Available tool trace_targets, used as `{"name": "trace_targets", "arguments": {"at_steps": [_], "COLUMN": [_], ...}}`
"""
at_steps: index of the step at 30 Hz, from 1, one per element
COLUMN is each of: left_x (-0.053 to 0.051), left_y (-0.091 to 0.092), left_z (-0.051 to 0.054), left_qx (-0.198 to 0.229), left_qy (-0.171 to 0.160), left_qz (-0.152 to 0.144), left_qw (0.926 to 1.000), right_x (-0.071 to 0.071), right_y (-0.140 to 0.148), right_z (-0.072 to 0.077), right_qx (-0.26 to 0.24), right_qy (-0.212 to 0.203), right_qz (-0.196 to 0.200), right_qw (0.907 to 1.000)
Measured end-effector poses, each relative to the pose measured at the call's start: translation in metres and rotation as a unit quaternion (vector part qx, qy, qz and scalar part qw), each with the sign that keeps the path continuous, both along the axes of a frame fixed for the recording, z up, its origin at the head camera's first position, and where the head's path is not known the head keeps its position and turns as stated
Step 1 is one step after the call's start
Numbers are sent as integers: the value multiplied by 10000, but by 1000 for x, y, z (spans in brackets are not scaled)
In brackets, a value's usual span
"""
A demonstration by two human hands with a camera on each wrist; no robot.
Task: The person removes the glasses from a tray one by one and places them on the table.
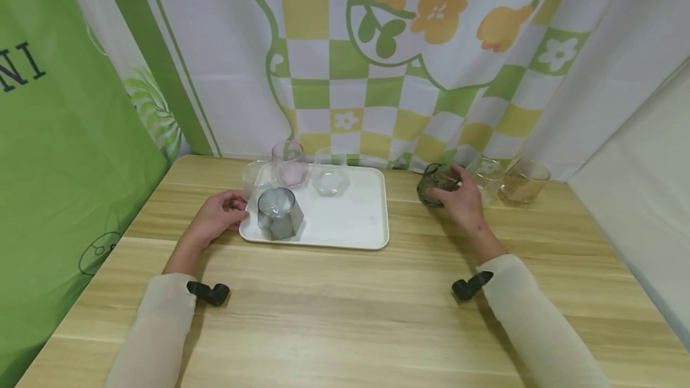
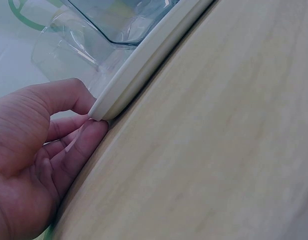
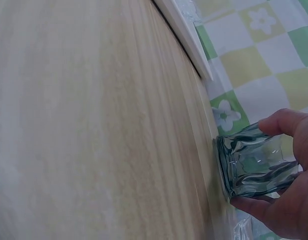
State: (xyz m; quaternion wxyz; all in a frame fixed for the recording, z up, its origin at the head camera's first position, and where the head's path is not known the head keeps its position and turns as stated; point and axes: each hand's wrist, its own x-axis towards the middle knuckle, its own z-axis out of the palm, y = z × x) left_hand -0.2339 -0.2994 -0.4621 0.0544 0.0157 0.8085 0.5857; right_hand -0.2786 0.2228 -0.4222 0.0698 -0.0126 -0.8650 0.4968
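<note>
Hands: the left hand (image 1: pixel 217 217) pinches the left edge of a white tray (image 1: pixel 345 220) between thumb and fingers; the right hand (image 1: pixel 465 201) grips a dark green glass tumbler (image 3: pixel 251 162), thumb and fingers around its sides.
Dark green glass tumbler: right of centre in the head view, well apart from the tray; whether its base touches the table cannot be told.
White tray: middle of the frame, lying on the table (image 1: pixel 334 316).
Tray's glasses: grey faceted tumbler (image 1: pixel 280 217) at lower left, faint clear glass (image 1: pixel 254 173) at upper left, pink-tinted glass (image 1: pixel 290 169) and clear tumbler (image 1: pixel 330 177) along the upper edge.
Right-hand row: colourless glass (image 1: pixel 487 181), then amber glass (image 1: pixel 524 184), just beside the right hand.
Checked floral curtain (image 1: pixel 350 17): upper frame.
</note>
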Motion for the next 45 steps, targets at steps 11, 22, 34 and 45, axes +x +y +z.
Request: {"name": "trace_targets", "arguments": {"at_steps": [11,22,34,45], "left_x": [1,0,0,1], "left_y": [0,-1,-1,-1], "left_z": [1,-1,0,1], "left_qx": [4,8,7,-19], "left_qy": [-41,-16,-22,21], "left_qz": [-11,26,-2,0], "left_qw": [10000,10000,10000,10000], "right_x": [-10,-13,-10,5], "right_y": [6,11,9,-9], "right_z": [-5,-6,-4,3], "right_qx": [2,256,324,463], "right_qy": [94,56,292,1123], "right_qz": [-152,-164,73,-185], "right_qw": [9998,9995,9990,9924]}}
